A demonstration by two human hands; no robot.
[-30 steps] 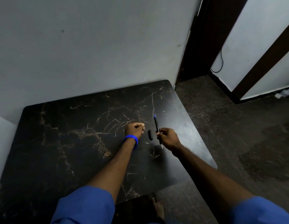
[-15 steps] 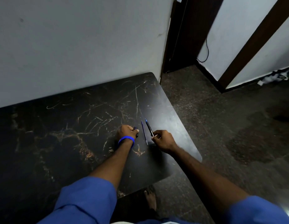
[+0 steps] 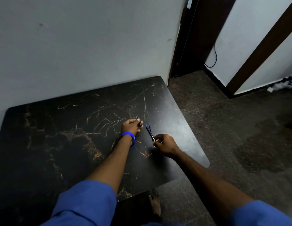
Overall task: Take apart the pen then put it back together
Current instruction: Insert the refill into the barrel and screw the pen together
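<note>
Now both our hands work low over the table [image 3: 60,144]. Our left hand [image 3: 131,127], with a blue band [image 3: 129,136] at the wrist, is curled in a fist-like pinch around a short dark cap [image 3: 138,122], which sticks up past the fingertips. Our right hand [image 3: 164,144] pinches the near end of the barrel [image 3: 150,133] between thumb and forefinger, the other fingers folded in. From that pinch the barrel slants away toward the left hand, its blue tip ending just beside the left fingertips without touching them. A second thin blue piece shows beside the tip; we cannot tell whether it is the refill or a reflection. Whether the barrel rests on the table or is lifted off it, we cannot tell.
</note>
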